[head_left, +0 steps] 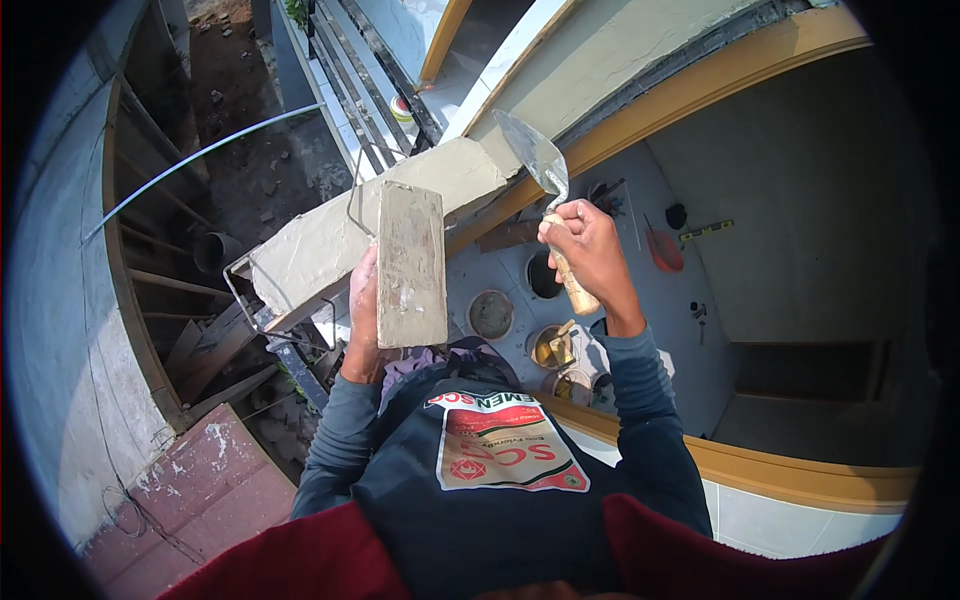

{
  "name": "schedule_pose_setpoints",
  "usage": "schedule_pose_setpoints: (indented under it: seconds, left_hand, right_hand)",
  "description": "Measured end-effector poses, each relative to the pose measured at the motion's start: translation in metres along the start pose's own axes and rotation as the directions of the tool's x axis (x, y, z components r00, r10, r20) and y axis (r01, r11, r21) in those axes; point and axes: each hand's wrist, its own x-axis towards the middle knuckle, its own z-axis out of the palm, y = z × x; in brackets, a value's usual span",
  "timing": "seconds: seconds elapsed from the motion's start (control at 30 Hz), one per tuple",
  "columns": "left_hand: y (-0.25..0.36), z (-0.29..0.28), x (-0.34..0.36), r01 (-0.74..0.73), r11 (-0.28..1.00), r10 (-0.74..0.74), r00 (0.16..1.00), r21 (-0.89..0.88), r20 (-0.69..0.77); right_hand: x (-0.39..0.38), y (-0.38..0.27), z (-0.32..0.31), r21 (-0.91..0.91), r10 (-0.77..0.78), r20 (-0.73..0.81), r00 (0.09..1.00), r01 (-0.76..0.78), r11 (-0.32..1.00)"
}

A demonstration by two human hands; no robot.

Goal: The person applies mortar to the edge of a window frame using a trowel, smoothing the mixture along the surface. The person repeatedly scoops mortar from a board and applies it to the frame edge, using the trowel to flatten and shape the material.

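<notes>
My left hand [364, 315] holds a flat rectangular board [412, 265], like a plasterer's float, its face crusted with grey mortar. Most of that hand's fingers are hidden behind the board. In my right hand [592, 255] is a pointed trowel [534, 152], gripped by its pale wooden handle. Its metal blade points up and left, over the corner where a plastered beam [320, 240] meets the plastered wall top [590, 70]. Whether the blade touches the plaster I cannot tell. Below and behind the board runs the beam, smooth and grey-beige.
Bent metal rods [236, 285] clamp the beam's sides. Down to the right, a bucket of grey mix [491, 314], a black bucket [543, 275] and a yellowish bucket [549, 347] stand on the tiles, with a yellow spirit level [707, 230] farther off. An orange frame [700, 100] borders the opening.
</notes>
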Motion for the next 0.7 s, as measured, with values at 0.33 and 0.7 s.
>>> schedule_pose_setpoints:
  seconds: [0.33,0.7]
  left_hand:
    - [-0.002,0.019,0.010,0.042,0.977,-0.061,0.995,-0.207,-0.084]
    - [-0.013,0.006,0.029,0.163,0.807,-0.208,0.978,-0.568,-0.015]
  right_hand:
    - [0.028,0.012,-0.002,0.039,0.038,0.018,0.999,-0.038,0.998]
    - [-0.059,0.018,-0.016,-0.342,-0.538,0.397,0.744,0.664,0.665]
